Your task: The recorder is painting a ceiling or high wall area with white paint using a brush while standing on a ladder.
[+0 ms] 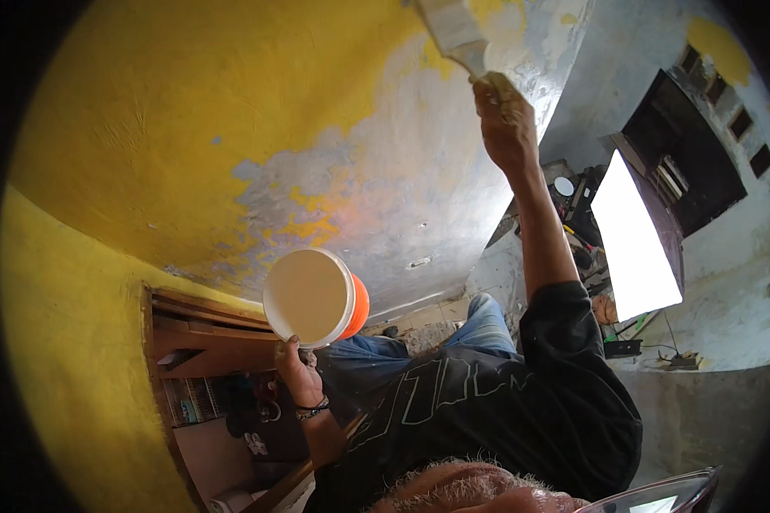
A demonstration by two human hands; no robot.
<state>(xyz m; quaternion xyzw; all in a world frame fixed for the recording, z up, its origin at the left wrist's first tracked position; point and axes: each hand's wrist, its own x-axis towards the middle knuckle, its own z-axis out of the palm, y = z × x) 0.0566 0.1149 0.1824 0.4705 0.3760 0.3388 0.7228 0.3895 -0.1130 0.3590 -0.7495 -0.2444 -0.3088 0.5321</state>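
Note:
Raised high toward the upper part of the wall, my right hand [509, 120] is closed round the handle of a wide paintbrush [455, 34]. The brush's bristle end is at the picture's top edge, over yellow and whitish wall; I cannot tell whether it touches. My left hand [301, 368] grips the rim of an orange bucket [359, 306] with a white rim and inside, thumb over the edge. Pale, off-white liquid or a pale inside fills the bucket's mouth; which one I cannot tell. The wall [316, 154] before me is yellow, with large worn grey-white patches.
Below left, a wooden frame [167, 402] borders an opening with shelves and dark items. To the right are a bright white panel [633, 248], cluttered tools [577, 197] and a dark window [684, 150]. Another yellow wall [68, 342] stands at the left.

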